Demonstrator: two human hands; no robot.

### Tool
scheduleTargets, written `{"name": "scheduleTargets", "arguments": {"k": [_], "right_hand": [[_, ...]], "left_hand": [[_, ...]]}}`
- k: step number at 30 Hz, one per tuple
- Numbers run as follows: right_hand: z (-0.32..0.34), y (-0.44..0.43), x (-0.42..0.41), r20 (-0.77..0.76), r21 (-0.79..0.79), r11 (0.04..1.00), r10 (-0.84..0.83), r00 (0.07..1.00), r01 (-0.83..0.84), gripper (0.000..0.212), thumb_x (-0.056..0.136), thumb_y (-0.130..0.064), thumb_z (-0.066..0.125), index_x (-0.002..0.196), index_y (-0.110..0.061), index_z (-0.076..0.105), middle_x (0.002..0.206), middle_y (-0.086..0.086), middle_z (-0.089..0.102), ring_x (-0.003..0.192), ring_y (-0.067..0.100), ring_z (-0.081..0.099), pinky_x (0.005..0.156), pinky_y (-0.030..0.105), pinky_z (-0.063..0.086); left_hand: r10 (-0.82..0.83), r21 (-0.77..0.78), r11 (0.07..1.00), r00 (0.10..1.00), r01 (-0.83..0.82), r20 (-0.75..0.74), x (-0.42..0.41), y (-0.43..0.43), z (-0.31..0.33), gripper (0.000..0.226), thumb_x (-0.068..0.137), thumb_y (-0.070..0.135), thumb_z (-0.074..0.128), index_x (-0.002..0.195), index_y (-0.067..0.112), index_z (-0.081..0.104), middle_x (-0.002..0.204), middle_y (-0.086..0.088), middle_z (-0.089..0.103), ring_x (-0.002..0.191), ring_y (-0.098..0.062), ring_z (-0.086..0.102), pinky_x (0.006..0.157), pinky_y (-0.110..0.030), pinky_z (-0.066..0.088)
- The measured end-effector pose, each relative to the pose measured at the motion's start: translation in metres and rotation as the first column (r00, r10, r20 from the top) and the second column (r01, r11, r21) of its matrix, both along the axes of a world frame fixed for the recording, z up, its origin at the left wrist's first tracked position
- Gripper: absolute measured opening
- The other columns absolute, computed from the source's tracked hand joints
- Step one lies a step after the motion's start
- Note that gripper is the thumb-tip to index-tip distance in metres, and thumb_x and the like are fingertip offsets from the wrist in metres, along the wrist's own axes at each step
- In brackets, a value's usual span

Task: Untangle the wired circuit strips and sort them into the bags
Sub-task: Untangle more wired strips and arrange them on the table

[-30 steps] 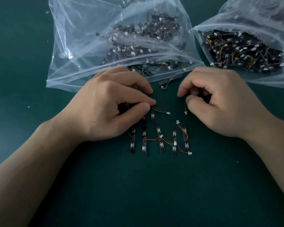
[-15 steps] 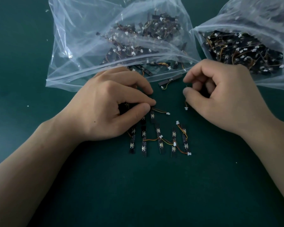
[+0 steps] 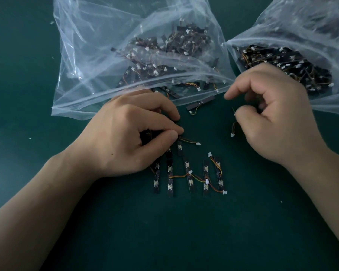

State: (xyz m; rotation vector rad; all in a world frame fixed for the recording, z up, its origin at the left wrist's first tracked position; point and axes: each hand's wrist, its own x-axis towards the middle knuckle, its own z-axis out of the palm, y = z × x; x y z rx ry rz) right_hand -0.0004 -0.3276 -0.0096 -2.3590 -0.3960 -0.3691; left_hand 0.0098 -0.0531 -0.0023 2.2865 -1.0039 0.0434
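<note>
Several black circuit strips (image 3: 189, 174) with small buttons and orange-yellow wires lie side by side on the green table. My left hand (image 3: 129, 132) rests on their upper ends and pinches a strip between thumb and fingers. My right hand (image 3: 272, 116) is lifted to the right, fingers curled round another strip whose wire and white connector (image 3: 232, 134) dangle below the thumb. Two clear plastic bags hold more strips: the left bag (image 3: 98, 55) behind my left hand and the right bag (image 3: 301, 26) behind my right hand.
A single loose strip (image 3: 201, 102) lies at the left bag's open mouth, between my hands. Other strips spill out of that mouth. Dark green table surface (image 3: 184, 231) stretches toward me below the row of strips.
My right hand has risen and moved up and right toward the right bag, carrying its strip; the dangling connector went with it. My left hand has stayed in place.
</note>
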Motion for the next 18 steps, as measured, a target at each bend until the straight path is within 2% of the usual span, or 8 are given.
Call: {"name": "scheduleTargets", "arguments": {"k": [3,6,11,15,18], "right_hand": [[0.0000,0.0030,-0.0013,0.079,-0.130,0.989,0.082,0.994,-0.071,0.025,0.083,0.002,0.058,0.094,-0.012,0.077,0.113,0.001,0.069,0.106,0.024,0.060,0.098,0.037,0.046],[-0.0016,0.0074,-0.0018,0.053,-0.256,0.956,0.160,0.986,-0.142,0.022,0.093,-0.009,0.061,0.102,-0.016,0.080,0.120,-0.004,0.070,0.116,0.024,0.059,0.103,0.049,0.044],[0.0004,0.0070,-0.0030,0.051,-0.242,0.964,0.127,0.991,-0.111,0.015,0.091,-0.022,0.071,0.103,-0.019,0.079,0.104,-0.008,0.072,0.104,0.021,0.063,0.097,0.047,0.045],[0.0018,0.0086,-0.0056,0.073,-0.166,0.983,0.087,0.994,-0.074,0.009,0.087,-0.020,0.076,0.097,-0.020,0.076,0.085,-0.011,0.071,0.085,0.015,0.064,0.087,0.048,0.049],[0.0029,0.0085,-0.0062,0.087,-0.176,0.983,0.066,0.994,-0.050,0.007,0.090,-0.020,0.073,0.096,-0.019,0.077,0.083,-0.010,0.071,0.084,0.016,0.064,0.086,0.049,0.048]], "left_hand": [[-0.002,0.000,1.000,1.000,0.002,-0.003,0.0008,0.0007,-0.0006,0.022,0.099,0.026,0.063,0.103,0.018,0.084,0.111,0.003,0.070,0.097,-0.020,0.068,0.082,-0.043,0.053],[-0.006,-0.002,1.000,1.000,0.006,-0.003,0.0012,0.0013,-0.0013,0.022,0.099,0.026,0.064,0.104,0.018,0.084,0.112,0.003,0.070,0.098,-0.020,0.068,0.082,-0.043,0.053],[0.000,-0.003,1.000,1.000,0.000,-0.003,0.0005,0.0005,-0.0010,0.022,0.099,0.027,0.064,0.103,0.018,0.084,0.112,0.003,0.071,0.099,-0.019,0.068,0.082,-0.042,0.053],[0.004,-0.003,1.000,1.000,-0.004,-0.007,0.0002,0.0005,-0.0005,0.022,0.099,0.026,0.064,0.103,0.019,0.084,0.112,0.004,0.071,0.098,-0.018,0.068,0.082,-0.043,0.053],[0.007,-0.001,1.000,1.000,-0.007,-0.011,-0.0002,0.0007,-0.0005,0.021,0.098,0.026,0.065,0.103,0.019,0.084,0.112,0.004,0.071,0.098,-0.018,0.068,0.082,-0.041,0.053]]}}
